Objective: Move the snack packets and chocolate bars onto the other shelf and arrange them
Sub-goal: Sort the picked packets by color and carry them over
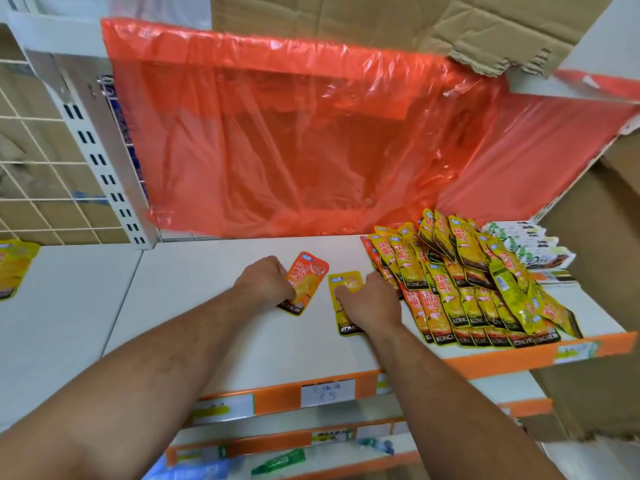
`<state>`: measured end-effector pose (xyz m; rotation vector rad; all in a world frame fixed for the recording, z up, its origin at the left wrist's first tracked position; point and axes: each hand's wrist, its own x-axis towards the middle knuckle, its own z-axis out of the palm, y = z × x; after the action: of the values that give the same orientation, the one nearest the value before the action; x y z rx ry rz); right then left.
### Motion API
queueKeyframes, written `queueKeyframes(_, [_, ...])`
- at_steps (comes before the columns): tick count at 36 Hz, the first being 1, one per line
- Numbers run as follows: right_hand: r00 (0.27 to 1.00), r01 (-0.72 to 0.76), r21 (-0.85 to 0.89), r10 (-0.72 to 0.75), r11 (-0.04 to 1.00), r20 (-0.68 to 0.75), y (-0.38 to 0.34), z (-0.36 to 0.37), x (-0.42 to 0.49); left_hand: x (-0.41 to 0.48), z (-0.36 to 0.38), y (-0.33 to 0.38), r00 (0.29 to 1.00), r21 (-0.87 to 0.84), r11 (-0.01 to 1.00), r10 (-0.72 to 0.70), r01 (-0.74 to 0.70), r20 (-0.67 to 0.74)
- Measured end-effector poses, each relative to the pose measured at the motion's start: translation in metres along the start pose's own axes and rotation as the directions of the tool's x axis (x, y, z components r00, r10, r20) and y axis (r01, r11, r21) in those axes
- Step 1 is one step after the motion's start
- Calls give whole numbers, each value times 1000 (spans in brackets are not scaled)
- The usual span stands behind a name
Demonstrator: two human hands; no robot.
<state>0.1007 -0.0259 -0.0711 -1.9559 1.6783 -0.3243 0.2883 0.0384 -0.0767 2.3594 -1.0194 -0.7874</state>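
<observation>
On a white metal shelf (194, 306), the left hand (265, 284) gripped a flat orange snack packet (309, 273) with curled fingers. The right hand (369, 303), fingers curled, held a flat yellow snack packet (347, 283) just beside it. At three o'clock lay a heap of yellow and orange packets (467, 282). Translucent red plastic sheeting (294, 150) hung at twelve o'clock.

An orange packet (308, 275) and a yellow packet (348, 284) lie flat, side by side, mid-shelf (207, 306); overlapping rows of packets (467, 306) cover its right end; white-and-green bars (530, 245) are stacked behind them.
</observation>
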Motion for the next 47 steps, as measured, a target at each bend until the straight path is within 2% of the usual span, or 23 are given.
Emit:
queueKeyframes(4, [994, -12, -48, 17, 999, 112, -2, -10, 3, 1, -1, -4, 999, -17, 999, 33, -33, 9])
queueKeyframes(8, [987, 14, -127, 6, 992, 159, -6, -13, 1, 5, -3, -9, 998, -72, 995, 65, -64, 17])
queueKeyframes(19, [992, -80, -216, 99, 973, 79, -22, -12, -23, 8, -14, -15, 973, -207, 969, 169, -135, 160])
queueKeyframes(23, [985, -153, -104, 160, 983, 57, -26, -8, -32, 7, -21, -18, 963, -282, 951, 189, -131, 190])
queueKeyframes(31, [968, -239, 316, 251, 918, 1, -34, -10, -61, 0, -36, -24, 948, -348, 931, 206, -113, 242])
queueKeyframes(38, [986, -163, 464, 163, 870, 41, -60, 2, -78, -22, -57, -48, 962, -409, 910, 167, -66, 218])
queueKeyframes(47, [986, -90, 584, -12, 806, 169, -95, 29, -103, -87, -93, -96, 998, -554, 832, 6, 29, 61])
